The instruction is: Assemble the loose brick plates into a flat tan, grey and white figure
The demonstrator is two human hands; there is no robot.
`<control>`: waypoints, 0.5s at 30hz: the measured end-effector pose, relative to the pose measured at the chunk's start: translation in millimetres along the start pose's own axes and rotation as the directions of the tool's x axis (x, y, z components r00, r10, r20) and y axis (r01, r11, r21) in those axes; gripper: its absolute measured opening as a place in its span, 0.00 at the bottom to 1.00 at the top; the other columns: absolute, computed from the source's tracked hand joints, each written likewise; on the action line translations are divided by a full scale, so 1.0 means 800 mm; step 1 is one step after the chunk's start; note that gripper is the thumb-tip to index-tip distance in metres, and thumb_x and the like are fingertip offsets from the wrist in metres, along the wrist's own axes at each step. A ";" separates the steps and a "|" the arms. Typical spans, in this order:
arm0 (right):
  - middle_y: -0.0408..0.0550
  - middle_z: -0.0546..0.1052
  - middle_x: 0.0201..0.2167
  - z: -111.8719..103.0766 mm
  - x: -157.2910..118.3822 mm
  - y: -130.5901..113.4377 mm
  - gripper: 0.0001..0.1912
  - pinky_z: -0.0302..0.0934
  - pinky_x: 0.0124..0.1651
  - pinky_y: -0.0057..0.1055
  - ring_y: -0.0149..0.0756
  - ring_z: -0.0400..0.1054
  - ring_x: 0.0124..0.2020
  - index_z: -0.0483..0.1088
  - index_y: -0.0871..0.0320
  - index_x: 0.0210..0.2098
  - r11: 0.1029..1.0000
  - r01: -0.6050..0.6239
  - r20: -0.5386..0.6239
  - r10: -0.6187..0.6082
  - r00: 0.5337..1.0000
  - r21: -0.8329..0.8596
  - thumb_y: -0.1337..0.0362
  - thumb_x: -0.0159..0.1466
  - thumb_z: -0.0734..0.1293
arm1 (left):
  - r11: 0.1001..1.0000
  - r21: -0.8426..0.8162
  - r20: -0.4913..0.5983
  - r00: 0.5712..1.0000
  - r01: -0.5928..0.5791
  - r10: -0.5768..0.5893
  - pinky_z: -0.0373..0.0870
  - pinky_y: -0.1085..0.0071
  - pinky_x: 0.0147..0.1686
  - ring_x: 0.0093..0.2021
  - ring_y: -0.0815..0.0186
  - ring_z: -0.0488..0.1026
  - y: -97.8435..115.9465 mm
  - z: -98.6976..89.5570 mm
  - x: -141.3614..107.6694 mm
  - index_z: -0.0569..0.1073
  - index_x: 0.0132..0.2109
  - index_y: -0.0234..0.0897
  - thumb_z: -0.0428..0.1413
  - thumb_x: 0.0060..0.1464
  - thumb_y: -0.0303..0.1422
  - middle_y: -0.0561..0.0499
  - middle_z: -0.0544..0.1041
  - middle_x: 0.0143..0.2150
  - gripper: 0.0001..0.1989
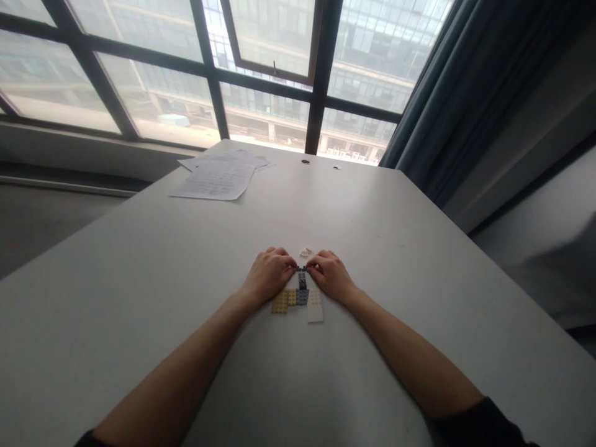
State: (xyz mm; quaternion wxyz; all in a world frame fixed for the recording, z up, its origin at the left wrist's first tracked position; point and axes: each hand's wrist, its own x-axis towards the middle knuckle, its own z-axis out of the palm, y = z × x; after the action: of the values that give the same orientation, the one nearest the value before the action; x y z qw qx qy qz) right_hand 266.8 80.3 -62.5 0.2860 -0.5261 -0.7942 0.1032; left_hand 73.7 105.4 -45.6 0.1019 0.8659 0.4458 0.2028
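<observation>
Both hands meet over a small dark grey building-block piece, pinching it from either side. My left hand has its fingertips on the piece's left end; my right hand has its own on the right end. Just below lies a dark block piece. Nearer to me sit a blue-grey studded plate, a small yellow plate and a larger tan-yellow plate partly beside my left wrist. A white plate lies at the right. Small white pieces are just beyond my fingers.
All of this is on a white table. Printed paper sheets lie at its far left. Two round holes, one with a dark cover, are near the far edge. Windows and a blue-grey curtain stand behind.
</observation>
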 end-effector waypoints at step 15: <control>0.47 0.73 0.36 -0.001 -0.007 -0.001 0.05 0.58 0.50 0.35 0.37 0.63 0.43 0.74 0.56 0.35 1.000 0.024 -0.006 -0.024 1.000 -0.002 0.68 0.62 0.66 | 0.999 -0.026 0.020 0.999 -0.026 0.027 0.66 0.64 0.46 0.42 0.60 0.70 -0.001 -0.003 -0.001 0.80 0.35 0.42 0.54 0.54 0.34 0.49 0.77 0.40 0.09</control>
State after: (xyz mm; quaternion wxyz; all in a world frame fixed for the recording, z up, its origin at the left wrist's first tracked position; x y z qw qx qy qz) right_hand 268.5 75.2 -63.2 0.2891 -0.5172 -0.7997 0.0973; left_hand 71.7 104.8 -44.0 0.1150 0.8723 0.4305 0.2011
